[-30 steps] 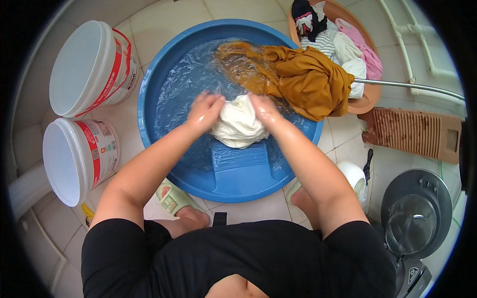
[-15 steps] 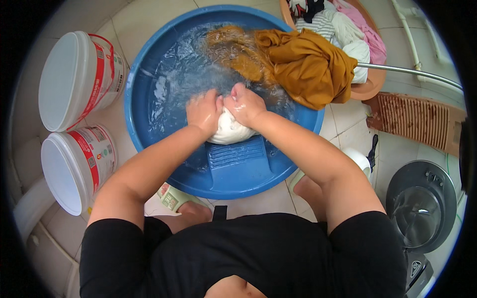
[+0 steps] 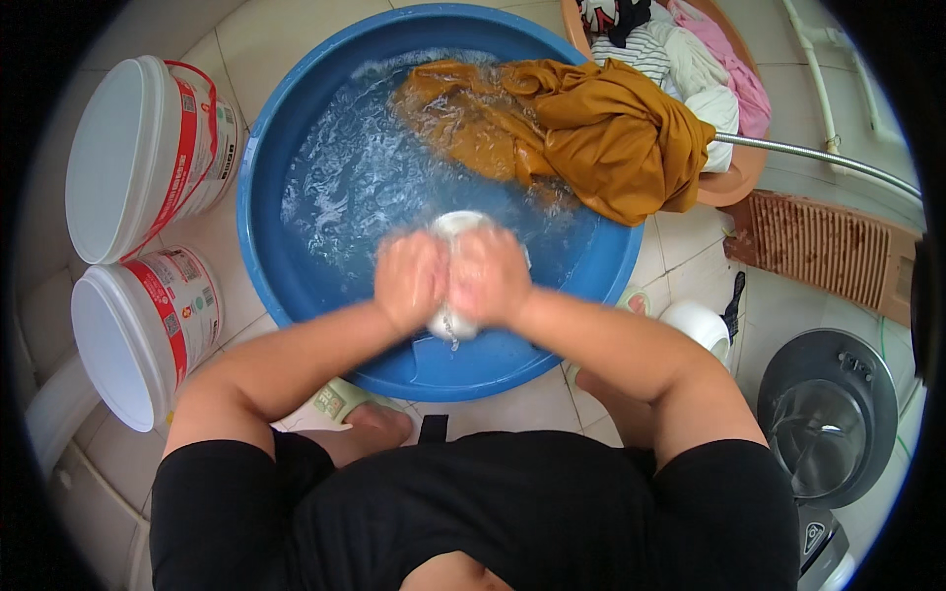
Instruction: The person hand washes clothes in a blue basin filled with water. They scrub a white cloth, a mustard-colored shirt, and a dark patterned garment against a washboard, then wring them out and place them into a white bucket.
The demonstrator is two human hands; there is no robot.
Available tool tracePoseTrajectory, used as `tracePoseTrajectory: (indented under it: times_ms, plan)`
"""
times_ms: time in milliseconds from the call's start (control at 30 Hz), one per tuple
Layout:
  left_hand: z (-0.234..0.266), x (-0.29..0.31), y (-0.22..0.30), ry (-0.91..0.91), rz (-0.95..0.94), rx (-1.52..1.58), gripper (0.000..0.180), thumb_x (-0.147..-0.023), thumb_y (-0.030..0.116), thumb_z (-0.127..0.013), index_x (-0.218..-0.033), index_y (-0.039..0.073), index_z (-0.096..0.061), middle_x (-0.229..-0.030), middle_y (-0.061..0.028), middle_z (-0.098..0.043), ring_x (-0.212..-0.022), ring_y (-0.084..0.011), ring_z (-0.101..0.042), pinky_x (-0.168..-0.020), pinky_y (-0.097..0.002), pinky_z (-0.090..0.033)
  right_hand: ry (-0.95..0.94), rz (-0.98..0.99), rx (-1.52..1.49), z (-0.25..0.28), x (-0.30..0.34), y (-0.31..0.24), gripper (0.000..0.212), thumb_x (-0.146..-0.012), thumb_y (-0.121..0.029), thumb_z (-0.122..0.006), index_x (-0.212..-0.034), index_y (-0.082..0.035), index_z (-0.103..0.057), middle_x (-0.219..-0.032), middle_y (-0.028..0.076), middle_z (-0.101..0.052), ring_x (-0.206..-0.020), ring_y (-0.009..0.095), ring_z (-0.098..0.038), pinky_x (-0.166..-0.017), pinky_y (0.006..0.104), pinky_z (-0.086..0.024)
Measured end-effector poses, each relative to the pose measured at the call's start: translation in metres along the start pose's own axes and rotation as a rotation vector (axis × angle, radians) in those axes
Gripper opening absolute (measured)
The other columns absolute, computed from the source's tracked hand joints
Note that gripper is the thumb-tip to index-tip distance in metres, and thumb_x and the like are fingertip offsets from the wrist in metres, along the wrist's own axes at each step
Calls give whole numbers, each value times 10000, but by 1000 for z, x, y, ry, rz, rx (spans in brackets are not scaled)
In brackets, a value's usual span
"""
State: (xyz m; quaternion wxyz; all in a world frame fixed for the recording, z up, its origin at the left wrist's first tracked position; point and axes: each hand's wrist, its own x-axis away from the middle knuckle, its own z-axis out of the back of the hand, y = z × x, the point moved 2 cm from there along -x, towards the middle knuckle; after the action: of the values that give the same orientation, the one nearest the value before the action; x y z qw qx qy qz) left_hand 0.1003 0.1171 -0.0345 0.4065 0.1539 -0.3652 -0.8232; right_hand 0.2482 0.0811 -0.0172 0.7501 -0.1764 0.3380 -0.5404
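Both hands are over the near half of a round blue basin [image 3: 258, 258] of water, blurred by motion. A wet, bunched white cloth [image 3: 455, 323] is squeezed between my left hand [image 3: 411, 278] and my right hand [image 3: 490, 276], showing above and below the fingers. Below them, the smooth lower end of a blue washboard [image 3: 468, 364] leans on the near rim; the cloth and hands cover its ridges. A mustard-brown cloth [image 3: 626, 138] lies partly in the water and drapes over the right rim. The end of a flexible metal hose [image 3: 818, 158] goes into its folds.
Two white buckets [image 3: 108, 163] with red bands stand on the left. Behind right, an orange tub [image 3: 747, 175] holds several clothes. A brown ridged washboard [image 3: 813, 241] lies at the right, above a grey lidded bin [image 3: 828, 424]. A white round container [image 3: 698, 327] is near my right foot.
My hands and the white cloth have come up off the ridged board and slightly nearer to me, with the cloth more upright. More of the mustard cloth shows in the water.
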Motion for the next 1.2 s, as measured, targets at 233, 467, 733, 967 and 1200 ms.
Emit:
tracePoseTrajectory:
  times_ms: [233, 467, 733, 967, 1200]
  plan:
    - [18, -68, -8, -172, 607, -214, 394, -879, 405, -446, -1114, 132, -604, -1393, -231, -335, -1285, -427, -292, -1003, -641, -209, -453, -802, 161, -8, -67, 41, 473, -795, -455, -512, -1095, -94, -582, -1329, 172, -420, -1226, 362, -376, -1031, 513, -237]
    - [29, 41, 39, -44, -190, 54, 471, -685, 227, -641, -1100, 68, -486, -1278, -223, -360, -1207, -491, -296, -979, -617, -222, -318, -253, -29, 52, 11, -42, 422, -658, -361, -701, -973, -105, -585, -1329, 198, -402, -1244, 476, -309, -936, 634, -266]
    - [3, 24, 9, -28, -372, 85, 319, -605, 294, -609, -826, 79, -528, -971, -145, -510, -910, -353, -475, -781, -518, -354, -128, 20, -52, 11, 12, -17, 237, -620, -290, -587, -773, -111, -561, -931, 71, -554, -860, 287, -501, -737, 447, -370]
    - [-2, -17, -14, 78, -391, 308, 262, -651, 269, -552, -819, 70, -529, -847, -145, -514, -746, -333, -491, -671, -422, -407, -297, -186, -225, 1, -13, 17, 170, -710, -244, -554, -732, -78, -524, -814, 106, -555, -744, 320, -519, -649, 402, -404]
    - [2, -22, -17, 30, -337, 282, 272, -646, 260, -586, -829, 75, -509, -803, -121, -486, -749, -338, -484, -658, -411, -419, -269, -275, -354, -1, -24, 29, 115, -709, -189, -583, -710, -91, -524, -763, 102, -573, -723, 334, -544, -633, 409, -443]
